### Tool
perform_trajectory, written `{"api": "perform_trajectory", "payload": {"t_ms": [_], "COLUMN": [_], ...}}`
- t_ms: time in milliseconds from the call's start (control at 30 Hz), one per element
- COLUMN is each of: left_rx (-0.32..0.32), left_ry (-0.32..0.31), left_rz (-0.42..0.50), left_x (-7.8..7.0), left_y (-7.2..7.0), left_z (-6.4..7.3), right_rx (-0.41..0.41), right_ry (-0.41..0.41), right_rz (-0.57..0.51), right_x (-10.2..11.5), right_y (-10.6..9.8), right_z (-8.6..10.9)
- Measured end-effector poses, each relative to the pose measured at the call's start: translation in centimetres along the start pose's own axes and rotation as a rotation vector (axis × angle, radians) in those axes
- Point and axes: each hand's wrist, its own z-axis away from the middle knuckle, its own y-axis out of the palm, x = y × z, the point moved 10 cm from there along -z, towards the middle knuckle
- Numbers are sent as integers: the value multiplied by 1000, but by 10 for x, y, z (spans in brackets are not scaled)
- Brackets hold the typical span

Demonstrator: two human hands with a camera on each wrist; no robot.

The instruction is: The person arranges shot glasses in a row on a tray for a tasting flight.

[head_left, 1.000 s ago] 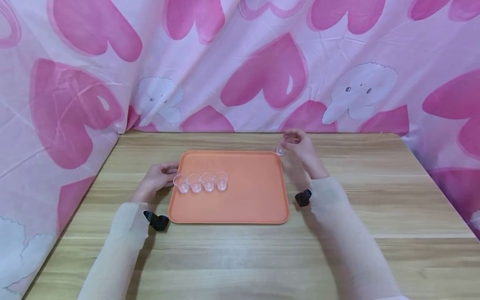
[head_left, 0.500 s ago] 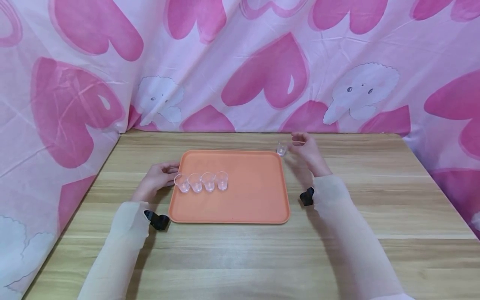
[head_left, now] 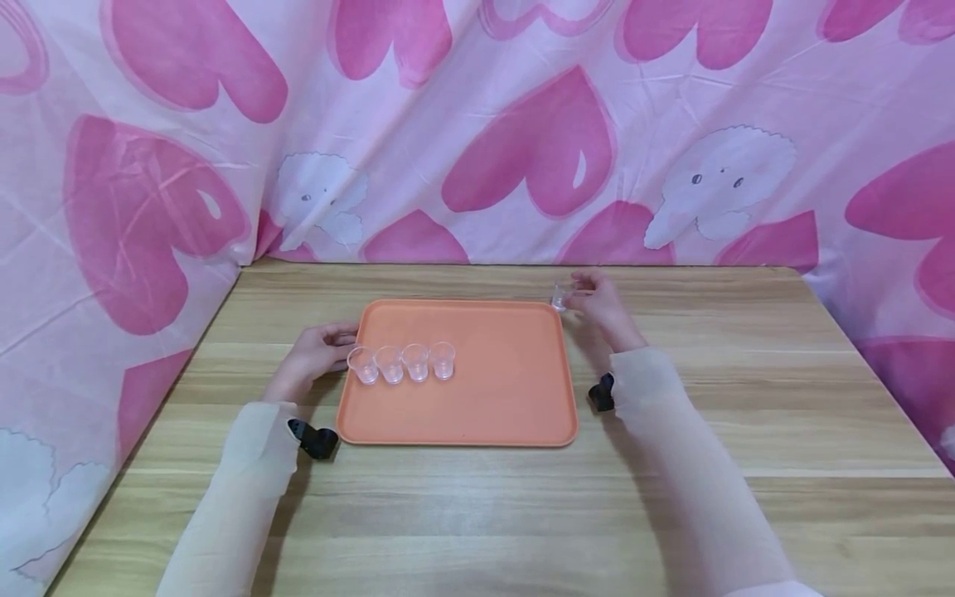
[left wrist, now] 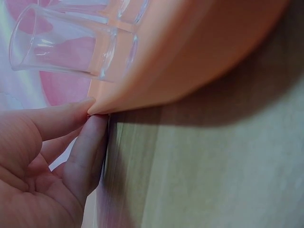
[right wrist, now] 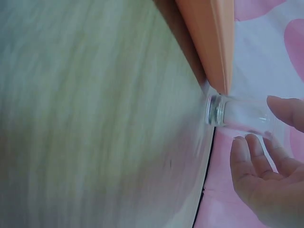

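Note:
My left hand (head_left: 317, 356) pinches the left rim of an orange tray (head_left: 500, 414); in the left wrist view the thumb (left wrist: 66, 118) lies on one face of the rim and a finger on the other. A row of several small clear plastic cups (head_left: 415, 363) stands upright on the tray, starting close by this hand. Another clear cup (head_left: 559, 298) stands on the table at the tray's far right corner. My right hand (head_left: 600, 308) is right at this cup; in the right wrist view its thumb and loosely bent fingers lie on either side of the cup (right wrist: 242, 115) near its rim.
The wooden table (head_left: 462, 522) extends around the tray. A pink heart-printed curtain (head_left: 522, 124) hangs along its back edge and left side. Black wrist cameras sit at the left wrist (head_left: 313, 439) and the right wrist (head_left: 602, 392).
My right hand drew back right from the lone cup, then came left to it again. That cup, the tray, the row of cups and my left hand have stayed in place.

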Motion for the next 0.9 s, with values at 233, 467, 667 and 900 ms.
{"api": "perform_trajectory", "payload": {"t_ms": [233, 467, 667, 900], "left_rx": [-8, 0, -3, -5], "left_ry": [11, 50, 42, 54], "left_rz": [11, 18, 2, -19], "left_x": [0, -2, -1, -2], "left_y": [0, 1, 1, 0], "left_z": [0, -1, -2, -1], "right_rx": [-25, -33, -33, -49], "right_ry": [22, 55, 67, 54], "right_rz": [27, 3, -9, -22], "right_x": [0, -3, -6, -7], "right_y": [3, 2, 0, -6], "right_z": [1, 2, 3, 3]}}
